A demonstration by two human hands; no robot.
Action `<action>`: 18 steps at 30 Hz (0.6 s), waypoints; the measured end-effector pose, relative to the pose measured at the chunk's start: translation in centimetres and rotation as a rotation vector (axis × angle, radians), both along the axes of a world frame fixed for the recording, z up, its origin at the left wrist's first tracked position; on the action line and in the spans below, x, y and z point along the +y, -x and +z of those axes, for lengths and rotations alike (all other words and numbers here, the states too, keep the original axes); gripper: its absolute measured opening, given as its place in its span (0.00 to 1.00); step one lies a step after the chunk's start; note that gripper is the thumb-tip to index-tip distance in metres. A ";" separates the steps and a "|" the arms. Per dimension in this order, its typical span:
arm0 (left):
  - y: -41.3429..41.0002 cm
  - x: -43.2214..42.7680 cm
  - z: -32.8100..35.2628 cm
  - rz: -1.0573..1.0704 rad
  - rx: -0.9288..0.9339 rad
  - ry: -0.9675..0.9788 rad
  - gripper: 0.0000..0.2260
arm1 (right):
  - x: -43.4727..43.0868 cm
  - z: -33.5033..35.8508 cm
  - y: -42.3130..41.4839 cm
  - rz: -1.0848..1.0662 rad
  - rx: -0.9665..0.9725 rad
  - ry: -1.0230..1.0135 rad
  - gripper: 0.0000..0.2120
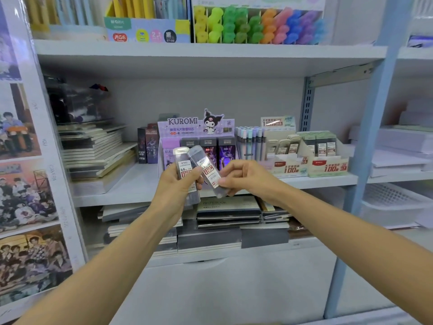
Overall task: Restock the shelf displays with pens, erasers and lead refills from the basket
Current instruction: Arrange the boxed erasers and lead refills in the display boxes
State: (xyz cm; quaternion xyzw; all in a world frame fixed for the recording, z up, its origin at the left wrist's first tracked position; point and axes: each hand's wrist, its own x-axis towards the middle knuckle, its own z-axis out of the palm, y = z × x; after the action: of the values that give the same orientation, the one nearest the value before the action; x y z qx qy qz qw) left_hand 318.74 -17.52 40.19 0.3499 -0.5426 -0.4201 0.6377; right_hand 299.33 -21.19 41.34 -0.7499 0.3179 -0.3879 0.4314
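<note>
1. Pale grey shop shelving fills the view, and the middle shelf point(117, 191) runs straight across behind both hands.
2. The left hand point(178, 186) is curled round a lead refill case point(184, 164), with the thumb laid across its label. The case's long axis is near upright, its pale cap end up and leaning a little left. Its lower end is hidden behind the palm.
3. The right hand point(246, 177) pinches the lower end of a second case point(206, 168) between thumb and bent fingers. This one tilts more, with its top toward the upper left and its foot toward the right hand.
4. The two tops sit close together and the bottoms spread apart. I cannot tell whether the cases touch.
5. Both cases are held in the air in front of the Kuromi display point(187, 127), covering part of its lower front.
6. Just right of it stand pens point(249, 141), upright. Next come two beige display boxes point(328, 166) at the shelf's front edge, with upright cases inside.
7. Bare board lies to the left of the Kuromi display, up to the stacked notebooks point(93, 148).
8. A blue post point(375, 113) bounds the bay on the right, and posters point(23, 184) bound it on the left.
9. Highlighters point(257, 26) on the shelf above are cut off by the top edge. The label print is blurred apart from "0.5" on the left case.
</note>
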 end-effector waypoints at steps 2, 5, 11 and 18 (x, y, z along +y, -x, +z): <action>0.8 0.1 -0.1 0.000 -0.062 0.003 0.08 | 0.2 -0.5 0.2 0.005 -0.008 -0.015 0.10; 1.6 0.2 -0.3 -0.016 -0.130 0.028 0.06 | 0.5 -0.6 1.0 0.019 0.014 -0.015 0.06; 4.0 0.3 -0.4 -0.136 -0.227 0.024 0.08 | 1.1 1.1 2.7 -0.114 -0.099 0.119 0.13; 7.3 -0.1 -0.3 -0.321 -0.038 -0.169 0.17 | 1.3 2.3 5.8 -0.182 -0.179 0.171 0.09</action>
State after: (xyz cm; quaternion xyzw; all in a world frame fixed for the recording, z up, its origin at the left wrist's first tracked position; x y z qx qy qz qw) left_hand 311.45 -17.65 39.88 0.3191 -0.5661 -0.5539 0.5206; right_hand 293.54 -19.86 43.60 -0.7142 0.3108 -0.5165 0.3557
